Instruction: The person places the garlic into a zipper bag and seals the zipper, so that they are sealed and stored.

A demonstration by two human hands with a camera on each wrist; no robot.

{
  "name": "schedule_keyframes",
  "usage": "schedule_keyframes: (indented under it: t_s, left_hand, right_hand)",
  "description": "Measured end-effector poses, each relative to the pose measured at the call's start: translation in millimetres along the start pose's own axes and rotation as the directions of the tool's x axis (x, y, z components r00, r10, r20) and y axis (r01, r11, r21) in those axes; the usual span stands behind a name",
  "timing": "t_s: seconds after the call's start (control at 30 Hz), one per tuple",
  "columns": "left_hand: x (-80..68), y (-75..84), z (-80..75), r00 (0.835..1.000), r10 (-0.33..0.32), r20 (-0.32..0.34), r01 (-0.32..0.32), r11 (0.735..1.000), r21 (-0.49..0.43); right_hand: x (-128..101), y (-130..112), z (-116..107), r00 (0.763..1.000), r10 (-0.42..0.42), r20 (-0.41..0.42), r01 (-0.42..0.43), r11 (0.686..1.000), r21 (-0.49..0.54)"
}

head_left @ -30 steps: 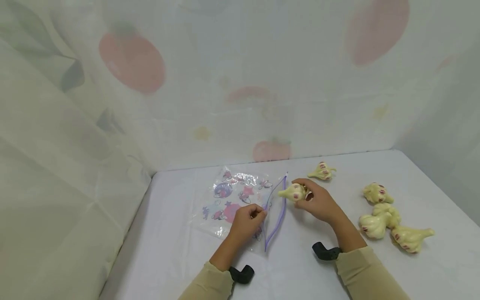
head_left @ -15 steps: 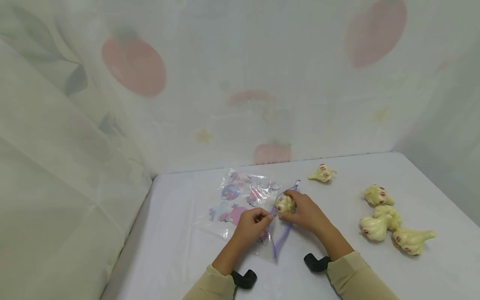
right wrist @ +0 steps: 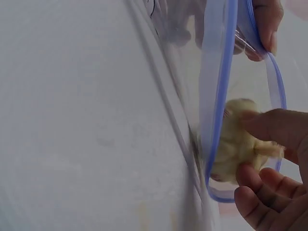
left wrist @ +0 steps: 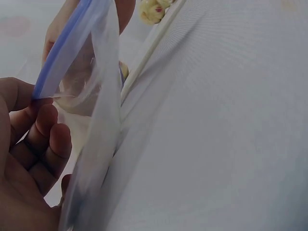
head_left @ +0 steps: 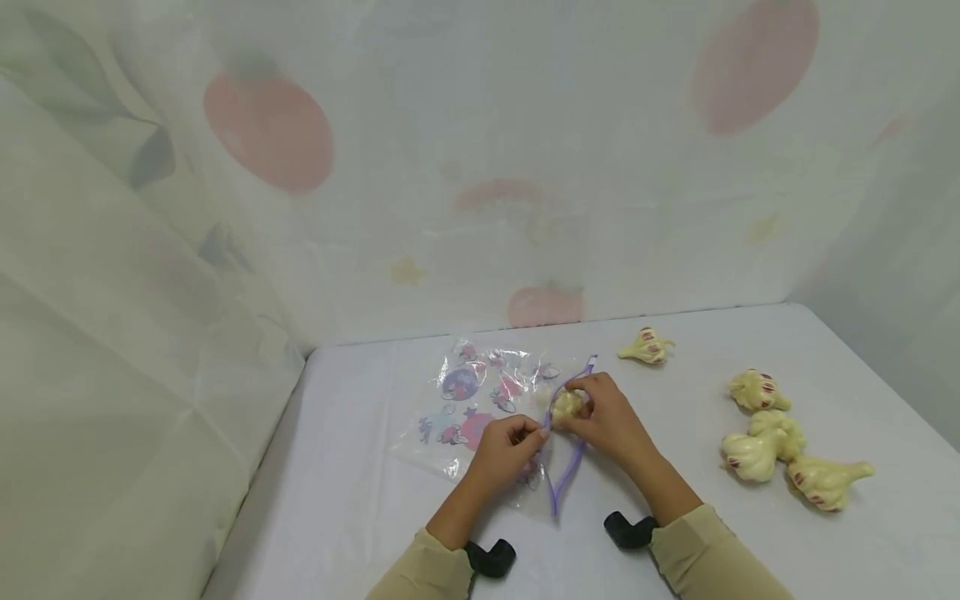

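Observation:
A clear zip bag [head_left: 480,400] printed with cartoon figures lies on the white table [head_left: 375,533], its purple zip rim [head_left: 566,475] gaping toward me. My left hand [head_left: 510,442] pinches the upper rim [left wrist: 57,62] and holds the mouth apart. My right hand [head_left: 607,417] grips a pale yellow garlic bulb [head_left: 566,406] at the bag's mouth. In the right wrist view the garlic bulb [right wrist: 238,139] sits just inside the rim [right wrist: 216,96], held between my thumb and fingers.
Several more garlic bulbs lie on the table to the right: one [head_left: 645,346] near the back, another [head_left: 757,390] farther right, and a cluster [head_left: 787,462] near the right edge. A patterned curtain [head_left: 480,167] closes off the back and left.
My right hand has carried the garlic bulb leftward from beside the bag into its mouth. My left hand has lifted the rim, and the bag has shifted slightly.

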State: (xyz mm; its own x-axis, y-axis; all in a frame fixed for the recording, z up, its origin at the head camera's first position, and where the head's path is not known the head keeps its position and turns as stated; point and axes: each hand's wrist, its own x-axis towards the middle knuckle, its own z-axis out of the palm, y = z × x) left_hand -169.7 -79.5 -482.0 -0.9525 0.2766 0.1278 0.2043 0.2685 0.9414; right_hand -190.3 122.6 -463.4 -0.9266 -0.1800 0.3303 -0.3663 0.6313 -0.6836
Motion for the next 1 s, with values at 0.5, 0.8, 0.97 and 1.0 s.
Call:
schedule_keyframes:
  t_s: [0.5,0.8,0.97,1.0]
  left_hand:
    - [-4.9,6.3,-6.2,0.999,-0.041,0.017,0.042,0.997,-0.063]
    - [-0.6,-9.6,-3.2,0.999,-0.039,0.002,0.039,0.996,-0.086]
    - [-0.2,-8.4,-0.5,0.999,-0.036,0.004,0.037,0.998,-0.059]
    - [-0.3,-8.2,-0.3,0.999,-0.043,0.002,0.043,0.997,-0.060]
  right_hand:
    - [1,-4,9,0.996,-0.081,-0.042,0.084,0.994,0.065]
    - [6,2,-11,1.000,0.027,-0.016,-0.026,0.996,0.081]
    - [18,14,-38,0.981,0.141,-0.129,-0.132,0.988,0.080]
    - [22,17,-43,0.975,0.164,-0.149,-0.155,0.985,0.076]
